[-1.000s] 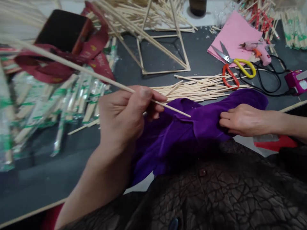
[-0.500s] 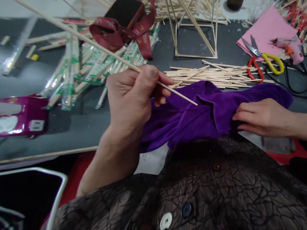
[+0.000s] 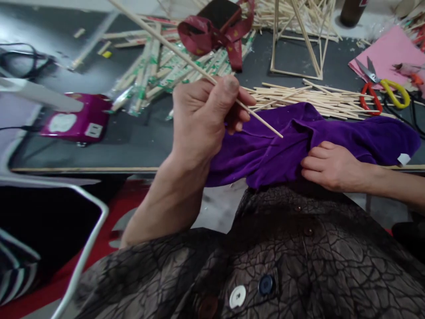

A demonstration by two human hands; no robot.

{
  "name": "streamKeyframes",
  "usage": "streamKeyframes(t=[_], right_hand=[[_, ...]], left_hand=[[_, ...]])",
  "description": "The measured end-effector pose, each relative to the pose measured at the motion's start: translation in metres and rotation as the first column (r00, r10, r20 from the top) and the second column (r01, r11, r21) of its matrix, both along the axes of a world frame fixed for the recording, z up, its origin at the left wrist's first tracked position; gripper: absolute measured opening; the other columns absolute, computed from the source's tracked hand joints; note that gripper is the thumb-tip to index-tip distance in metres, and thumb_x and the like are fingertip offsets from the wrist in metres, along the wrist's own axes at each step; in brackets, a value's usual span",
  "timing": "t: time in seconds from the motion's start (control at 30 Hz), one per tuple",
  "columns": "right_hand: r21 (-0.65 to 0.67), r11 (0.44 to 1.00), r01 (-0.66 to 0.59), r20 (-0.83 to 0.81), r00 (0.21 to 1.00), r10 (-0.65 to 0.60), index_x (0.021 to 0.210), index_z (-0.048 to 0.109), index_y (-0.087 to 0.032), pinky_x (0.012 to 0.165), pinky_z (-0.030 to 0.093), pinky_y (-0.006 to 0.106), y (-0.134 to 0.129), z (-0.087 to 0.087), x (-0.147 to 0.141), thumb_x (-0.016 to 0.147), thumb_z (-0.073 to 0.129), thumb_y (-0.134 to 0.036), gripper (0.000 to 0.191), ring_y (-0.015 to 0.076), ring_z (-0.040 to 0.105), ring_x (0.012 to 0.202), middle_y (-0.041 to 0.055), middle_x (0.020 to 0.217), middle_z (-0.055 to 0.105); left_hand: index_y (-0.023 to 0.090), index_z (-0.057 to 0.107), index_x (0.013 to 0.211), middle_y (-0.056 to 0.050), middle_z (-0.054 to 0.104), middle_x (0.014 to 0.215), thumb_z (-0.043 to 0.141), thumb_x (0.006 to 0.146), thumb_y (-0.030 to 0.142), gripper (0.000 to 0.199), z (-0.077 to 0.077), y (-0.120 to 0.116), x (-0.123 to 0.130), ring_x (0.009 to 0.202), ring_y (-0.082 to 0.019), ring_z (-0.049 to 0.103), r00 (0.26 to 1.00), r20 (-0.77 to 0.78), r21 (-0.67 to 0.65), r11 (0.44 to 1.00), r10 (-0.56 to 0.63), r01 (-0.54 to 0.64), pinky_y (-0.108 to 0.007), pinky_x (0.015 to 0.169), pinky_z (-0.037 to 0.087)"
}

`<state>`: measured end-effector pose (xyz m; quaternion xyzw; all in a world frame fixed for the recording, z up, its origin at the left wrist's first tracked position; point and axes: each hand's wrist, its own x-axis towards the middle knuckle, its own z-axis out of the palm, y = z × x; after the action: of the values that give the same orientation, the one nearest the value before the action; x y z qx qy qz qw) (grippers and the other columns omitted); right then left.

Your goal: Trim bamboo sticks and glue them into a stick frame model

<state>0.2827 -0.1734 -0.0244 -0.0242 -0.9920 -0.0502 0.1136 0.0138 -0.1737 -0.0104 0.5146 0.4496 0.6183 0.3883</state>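
Observation:
A long thin wooden stick is pinched between the thumb and fingers of my left hand. It slants from the upper left down to a tip above the purple cloth. The cloth lies bunched over the table's front edge, against my patterned top. My right hand has its fingers curled on the cloth, gripping a fold near its lower edge; its fingertips are partly hidden. Just behind the cloth lies a pile of loose sticks.
Scissors and pink paper lie at the right. A stick frame stands behind the pile. Plastic-wrapped chopsticks, a maroon ribbon and a purple box are at the left. A bottle stands at the back.
The view has shifted left, so the table things appear farther right. My right hand has moved left along the cloth. My left hand still holds the stick at much the same slant.

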Motion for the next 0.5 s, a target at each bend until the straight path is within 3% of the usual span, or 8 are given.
streamKeyframes(t=[0.13, 0.3, 0.4, 0.5], right_hand=[[-0.043, 0.998, -0.056, 0.037, 0.998, 0.057, 0.082, 0.066, -0.019, 0.07, 0.029, 0.034, -0.001, -0.001, 0.006, 0.1, 0.039, -0.017, 0.033, 0.0185, 0.045, 0.076, 0.0049, 0.085, 0.067], [-0.139, 0.99, -0.039, 0.124, 0.991, 0.056, 0.082, 0.066, -0.019, 0.068, 0.033, 0.034, 0.001, 0.001, 0.001, 0.098, 0.05, -0.025, 0.024, 0.0177, 0.05, 0.073, 0.0053, 0.083, 0.067], [-0.275, 0.961, -0.016, 0.012, 1.0, 0.021, 0.095, 0.069, -0.017, 0.07, 0.041, 0.031, 0.016, 0.029, -0.002, 0.099, 0.052, -0.034, 0.024, 0.0172, 0.058, 0.079, 0.0071, 0.089, 0.069], [-0.462, 0.886, 0.04, -0.175, 0.975, -0.135, 0.097, 0.069, -0.017, 0.072, 0.047, 0.027, 0.042, 0.069, -0.006, 0.098, 0.056, -0.034, 0.021, 0.0136, 0.064, 0.083, 0.0045, 0.092, 0.071]], left_hand=[[0.011, 0.069, 0.065, 0.002, 0.059, 0.044, 0.066, 0.086, 0.047, 0.041, 0.008, -0.001, -0.004, 0.029, -0.005, 0.047, 0.999, -0.006, -0.045, 0.998, 0.034, -0.034, -0.015, 0.025, 0.029], [0.012, 0.071, 0.063, 0.002, 0.056, 0.04, 0.071, 0.082, 0.045, 0.039, 0.019, 0.005, -0.005, 0.024, -0.005, 0.044, 0.998, -0.018, -0.018, 0.998, 0.067, -0.067, -0.017, 0.022, 0.027], [0.013, 0.075, 0.068, 0.002, 0.061, 0.046, 0.071, 0.077, 0.056, 0.044, 0.028, 0.007, 0.001, 0.03, -0.005, 0.049, 1.0, 0.0, 0.088, 0.996, -0.02, 0.02, -0.015, 0.025, 0.032], [0.014, 0.076, 0.069, 0.002, 0.064, 0.048, 0.075, 0.077, 0.054, 0.041, 0.039, 0.014, 0.01, 0.032, -0.004, 0.051, 0.999, 0.022, 0.164, 0.986, -0.036, 0.032, -0.013, 0.028, 0.035]])
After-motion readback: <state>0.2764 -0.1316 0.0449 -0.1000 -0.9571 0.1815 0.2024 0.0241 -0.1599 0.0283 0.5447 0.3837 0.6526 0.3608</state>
